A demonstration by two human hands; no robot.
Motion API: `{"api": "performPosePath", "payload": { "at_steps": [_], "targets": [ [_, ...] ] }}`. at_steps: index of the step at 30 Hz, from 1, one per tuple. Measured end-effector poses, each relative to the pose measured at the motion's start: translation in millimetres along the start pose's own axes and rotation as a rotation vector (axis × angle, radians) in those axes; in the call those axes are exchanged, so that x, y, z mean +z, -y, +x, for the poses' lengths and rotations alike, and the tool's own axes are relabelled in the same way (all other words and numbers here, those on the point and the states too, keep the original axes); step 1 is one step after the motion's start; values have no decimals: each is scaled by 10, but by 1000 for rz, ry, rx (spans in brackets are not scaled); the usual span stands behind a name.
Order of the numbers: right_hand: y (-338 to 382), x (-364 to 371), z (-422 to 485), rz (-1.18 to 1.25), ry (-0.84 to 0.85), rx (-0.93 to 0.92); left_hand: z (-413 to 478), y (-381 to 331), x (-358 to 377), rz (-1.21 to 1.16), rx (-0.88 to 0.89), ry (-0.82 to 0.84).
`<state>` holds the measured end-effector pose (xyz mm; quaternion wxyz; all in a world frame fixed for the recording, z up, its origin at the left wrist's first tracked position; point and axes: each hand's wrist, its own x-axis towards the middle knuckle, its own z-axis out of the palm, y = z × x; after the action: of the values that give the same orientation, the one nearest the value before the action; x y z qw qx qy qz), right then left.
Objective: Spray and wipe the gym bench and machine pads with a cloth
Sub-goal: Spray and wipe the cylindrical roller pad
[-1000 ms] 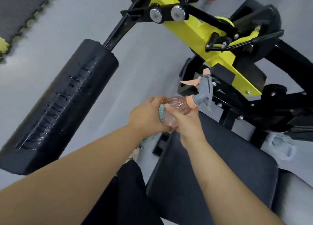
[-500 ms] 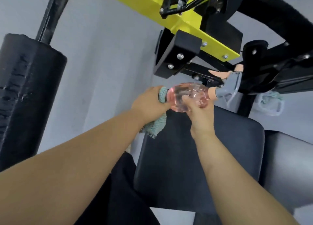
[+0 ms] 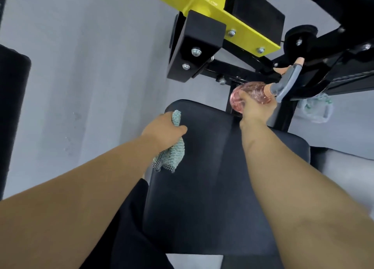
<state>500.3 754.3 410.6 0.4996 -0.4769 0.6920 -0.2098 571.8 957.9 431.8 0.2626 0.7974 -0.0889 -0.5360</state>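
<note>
Left grip (image 3: 162, 130) is clamped on the cloth (image 3: 174, 153) just above the pad (image 3: 202, 198), apparently ready to wipe; right grip (image 3: 256, 108) clasps the bottle (image 3: 253, 90) aside, clearing the surface.

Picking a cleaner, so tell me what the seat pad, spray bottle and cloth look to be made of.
Seat pad: probably vinyl or faux leather, matte black, smooth with a faint sheen. Spray bottle: clear pink plastic, glossy and see-through; grey plastic-looking trigger head. Cloth: teal knit or terry textile, nubby surface, checked edge.
</note>
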Motion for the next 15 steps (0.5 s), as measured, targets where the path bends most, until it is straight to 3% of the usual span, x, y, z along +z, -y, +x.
{"api": "performPosePath", "payload": {
  "at_steps": [10, 15],
  "targets": [
    [42, -28, 115, -52, 19, 73, 56, 55, -25, -70, -39, -56],
    [38, 33, -251, 72, -12, 36, 37, 17, -75, -299, -67, -105]
  ]
}}
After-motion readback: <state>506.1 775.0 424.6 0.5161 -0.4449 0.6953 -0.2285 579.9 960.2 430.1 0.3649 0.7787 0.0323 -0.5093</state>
